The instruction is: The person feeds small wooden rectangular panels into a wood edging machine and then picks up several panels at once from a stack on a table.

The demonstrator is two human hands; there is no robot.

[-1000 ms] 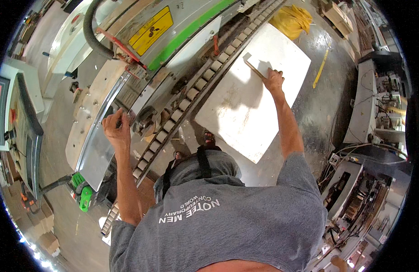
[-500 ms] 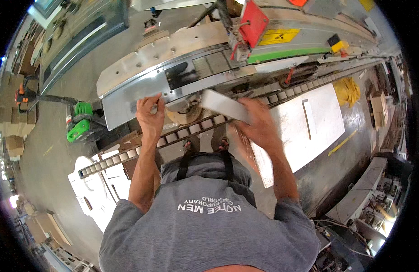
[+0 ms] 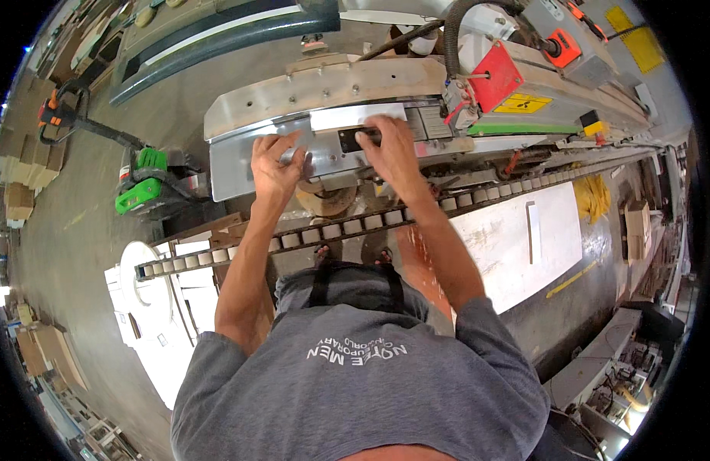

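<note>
A short white board strip [image 3: 336, 118] lies along the raised back fence [image 3: 324, 91] of the machine's metal table [image 3: 236, 165]. My right hand [image 3: 392, 154] has its fingers on the strip's near edge at the right part, with the thumb bent below over a dark plate [image 3: 347, 141] in the table. My left hand [image 3: 277, 170] hovers at the metal table to the left of that plate. Its fingers are bent and apart from the thumb, and I see nothing in them.
A roller rail [image 3: 332, 230] crosses in front of me. A large white panel [image 3: 516, 246] with a narrow strip on it is at the right. The machine's red block [image 3: 496, 75] and hose [image 3: 453, 38] stand right of my hands. A green pallet jack [image 3: 144, 184] is at the left.
My right hand has carried the white strip from above the rail forward and left onto the table by the fence. My left hand stays near the table. The view has shifted slightly.
</note>
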